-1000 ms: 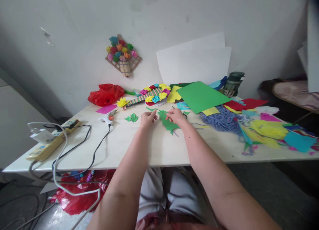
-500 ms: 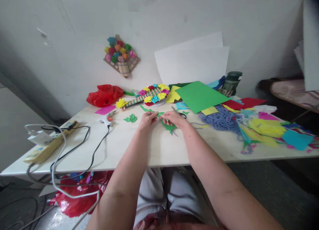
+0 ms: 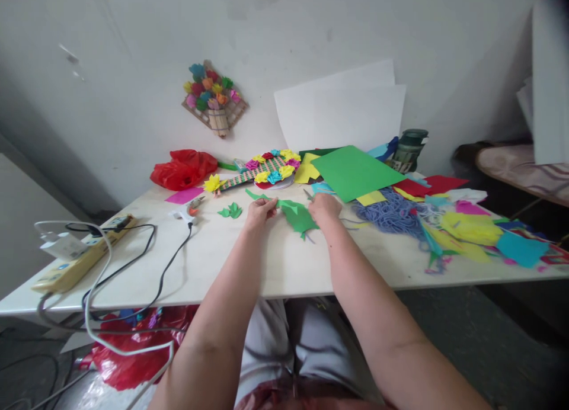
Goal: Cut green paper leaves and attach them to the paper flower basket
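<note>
A jagged green paper cut-out (image 3: pixel 299 218) lies on the white table (image 3: pixel 284 262) in front of me. My left hand (image 3: pixel 260 211) pinches its left tip, fingers closed on the paper. To the right of the cut-out, my right hand (image 3: pixel 324 207) has its fingers curled over the handles of the scissors (image 3: pixel 307 193). Only the blade tip shows past the hand. Small green leaf cut-outs (image 3: pixel 231 210) lie to the left of my left hand.
A glue gun (image 3: pixel 189 211) and a power strip (image 3: pixel 75 262) with cables sit at the left. A green sheet (image 3: pixel 355 173), blue yarn (image 3: pixel 391 211) and coloured scraps (image 3: pixel 471 229) fill the right. A paper-flower craft (image 3: pixel 267 170) and red bag (image 3: pixel 182 168) lie behind.
My right hand let go of the green cut-out and moved right and back onto the scissors. The left hand kept hold of the cut-out's left tip.
</note>
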`<state>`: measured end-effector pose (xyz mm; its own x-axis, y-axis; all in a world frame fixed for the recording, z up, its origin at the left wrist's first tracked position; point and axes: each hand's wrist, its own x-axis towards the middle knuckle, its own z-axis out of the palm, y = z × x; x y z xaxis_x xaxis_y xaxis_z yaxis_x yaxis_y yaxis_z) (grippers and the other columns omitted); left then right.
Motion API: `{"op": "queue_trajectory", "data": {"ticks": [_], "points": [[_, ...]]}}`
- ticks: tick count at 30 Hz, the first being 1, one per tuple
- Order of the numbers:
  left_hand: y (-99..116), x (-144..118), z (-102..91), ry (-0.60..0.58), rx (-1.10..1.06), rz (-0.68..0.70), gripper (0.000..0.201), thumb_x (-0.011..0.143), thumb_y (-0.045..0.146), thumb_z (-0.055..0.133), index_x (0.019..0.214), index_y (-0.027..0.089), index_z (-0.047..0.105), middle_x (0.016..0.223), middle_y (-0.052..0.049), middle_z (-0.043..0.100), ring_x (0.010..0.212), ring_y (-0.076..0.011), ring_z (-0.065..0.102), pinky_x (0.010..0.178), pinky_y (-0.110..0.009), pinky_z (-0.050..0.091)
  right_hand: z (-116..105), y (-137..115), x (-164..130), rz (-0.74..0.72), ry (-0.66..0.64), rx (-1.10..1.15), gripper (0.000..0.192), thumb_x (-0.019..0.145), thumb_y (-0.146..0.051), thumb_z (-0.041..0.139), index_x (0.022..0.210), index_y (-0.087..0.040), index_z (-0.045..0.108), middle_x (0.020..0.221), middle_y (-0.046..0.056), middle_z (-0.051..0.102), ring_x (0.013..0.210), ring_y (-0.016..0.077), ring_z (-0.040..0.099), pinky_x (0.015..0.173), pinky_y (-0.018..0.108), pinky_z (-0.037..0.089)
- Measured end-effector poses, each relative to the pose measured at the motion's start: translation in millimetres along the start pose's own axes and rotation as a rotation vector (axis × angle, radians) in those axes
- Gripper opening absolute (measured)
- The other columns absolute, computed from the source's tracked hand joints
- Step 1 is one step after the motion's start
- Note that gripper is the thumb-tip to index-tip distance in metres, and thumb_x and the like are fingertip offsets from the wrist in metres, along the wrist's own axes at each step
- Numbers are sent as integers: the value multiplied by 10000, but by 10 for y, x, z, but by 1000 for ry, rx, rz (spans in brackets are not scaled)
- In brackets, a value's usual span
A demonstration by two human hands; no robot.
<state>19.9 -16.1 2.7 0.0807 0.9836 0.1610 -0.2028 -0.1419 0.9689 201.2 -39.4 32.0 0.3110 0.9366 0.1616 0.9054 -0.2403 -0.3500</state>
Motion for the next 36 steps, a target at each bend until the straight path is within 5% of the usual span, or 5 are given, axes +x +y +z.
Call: {"op": "queue_trajectory", "data": {"ticks": [12, 17, 28, 32, 36], "points": [[-16, 30, -13, 69, -115, -76, 223, 663, 251, 735, 738, 84, 609, 675, -60, 656, 511, -80, 573, 503, -200, 468, 6, 121, 33, 25, 46, -86, 343, 809, -301, 546, 1069, -114, 667, 1131, 206, 610, 1094, 300, 544, 833, 356, 449], [-19, 28, -15, 73, -141, -78, 194, 673, 216, 722, 760, 80, 615, 705, -69, 669, 527, -86, 595, 517, -199, 485, 24, 110, 39, 35, -33, -92, 351, 814, -292, 542, 1099, -123, 655, 1117, 197, 635, 1106, 287, 553, 832, 356, 442], [-18, 37, -18, 78, -193, -91, 196, 662, 210, 734, 650, 100, 572, 691, -86, 670, 518, -90, 594, 513, -205, 491, -6, -28, -26, -37, -58, -117, 320, 758, -225, 569, 1043, -136, 683, 1075, 191, 665, 995, 264, 633, 776, 333, 461], [7, 22, -12, 87, -220, -83, 187, 660, 197, 729, 668, 92, 575, 678, -84, 671, 507, -88, 594, 483, -184, 479, 25, 1, -10, -43, -36, 5, 372, 705, -252, 612, 1065, -171, 666, 1058, 143, 678, 1009, 254, 624, 791, 325, 457], [5, 44, -25, 117, -282, -84, 157, 673, 166, 697, 664, 93, 558, 685, -93, 679, 517, -97, 611, 488, -181, 487, 84, 24, 79, -14, 23, 443, 409, 647, -202, 630, 1053, -217, 674, 984, 53, 702, 946, 215, 634, 753, 284, 472]]}}
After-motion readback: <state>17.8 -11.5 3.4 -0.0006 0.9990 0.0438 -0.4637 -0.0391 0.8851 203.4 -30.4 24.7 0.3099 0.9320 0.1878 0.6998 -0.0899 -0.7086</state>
